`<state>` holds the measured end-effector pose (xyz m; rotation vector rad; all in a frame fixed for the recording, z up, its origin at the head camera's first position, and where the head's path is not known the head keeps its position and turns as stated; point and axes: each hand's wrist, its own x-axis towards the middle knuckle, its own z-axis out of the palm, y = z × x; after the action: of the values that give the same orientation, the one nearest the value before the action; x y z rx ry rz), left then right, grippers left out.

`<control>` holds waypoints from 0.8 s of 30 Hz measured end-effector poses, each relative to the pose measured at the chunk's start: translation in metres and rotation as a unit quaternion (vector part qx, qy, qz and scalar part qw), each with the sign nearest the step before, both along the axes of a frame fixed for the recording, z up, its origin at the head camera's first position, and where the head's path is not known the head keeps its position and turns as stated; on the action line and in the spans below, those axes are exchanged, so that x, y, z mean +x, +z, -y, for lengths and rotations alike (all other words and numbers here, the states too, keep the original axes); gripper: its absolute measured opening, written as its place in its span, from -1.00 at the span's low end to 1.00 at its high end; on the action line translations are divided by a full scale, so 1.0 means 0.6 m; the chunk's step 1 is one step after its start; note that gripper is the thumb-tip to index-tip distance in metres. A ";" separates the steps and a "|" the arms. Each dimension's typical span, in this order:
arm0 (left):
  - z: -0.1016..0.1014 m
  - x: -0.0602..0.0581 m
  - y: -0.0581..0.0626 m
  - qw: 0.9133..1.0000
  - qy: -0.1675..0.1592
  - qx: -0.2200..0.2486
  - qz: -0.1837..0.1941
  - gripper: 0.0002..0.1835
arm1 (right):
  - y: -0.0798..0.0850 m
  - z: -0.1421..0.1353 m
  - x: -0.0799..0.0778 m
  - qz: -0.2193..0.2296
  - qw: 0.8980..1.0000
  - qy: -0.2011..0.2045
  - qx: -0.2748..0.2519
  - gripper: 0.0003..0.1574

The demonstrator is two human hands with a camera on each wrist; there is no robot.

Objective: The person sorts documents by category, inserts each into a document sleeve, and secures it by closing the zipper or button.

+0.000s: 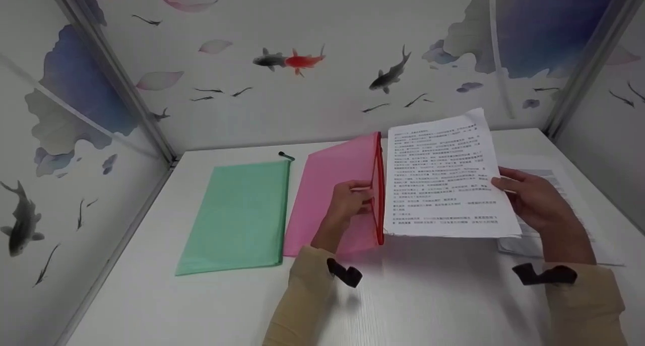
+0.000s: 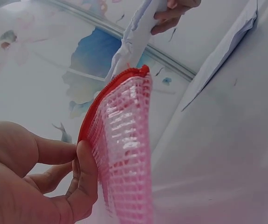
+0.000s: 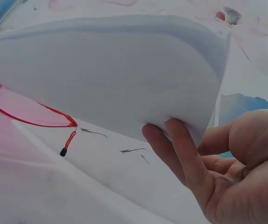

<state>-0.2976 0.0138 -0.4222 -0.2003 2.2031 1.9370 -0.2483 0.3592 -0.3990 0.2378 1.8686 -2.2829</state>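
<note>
Two zip pouches are on the white table: a green zip pouch, lying flat at left, and a pink mesh zip pouch, its right edge raised. The left hand pinches that edge by the red zipper, thumb against fingers, and the mouth gapes (a black-tipped zipper pull dangles from its corner in the right wrist view). Just beside the mouth, a sheaf of printed pages is held up at its right edge by the right hand, thumb on one face, fingers on the other. More papers lie behind that hand, on the table's right side.
</note>
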 end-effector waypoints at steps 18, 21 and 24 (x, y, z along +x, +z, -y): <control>0.005 0.002 0.001 1.000 0.003 0.001 -0.001 -0.71 | -0.014 0.010 -0.007 0.005 1.000 0.027 0.006 0.04; 0.006 0.001 0.000 1.000 -0.006 0.012 -0.006 -0.73 | -0.016 0.012 -0.008 0.008 1.000 0.024 -0.006 -0.14; 0.007 -0.001 -0.002 1.000 -0.012 0.019 -0.012 -0.75 | -0.017 0.014 -0.009 0.011 1.000 0.022 -0.002 -0.16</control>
<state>-0.2981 0.0097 -0.4232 -0.1451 2.1709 1.9771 -0.2536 0.3506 -0.4090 0.2182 1.8404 -2.2458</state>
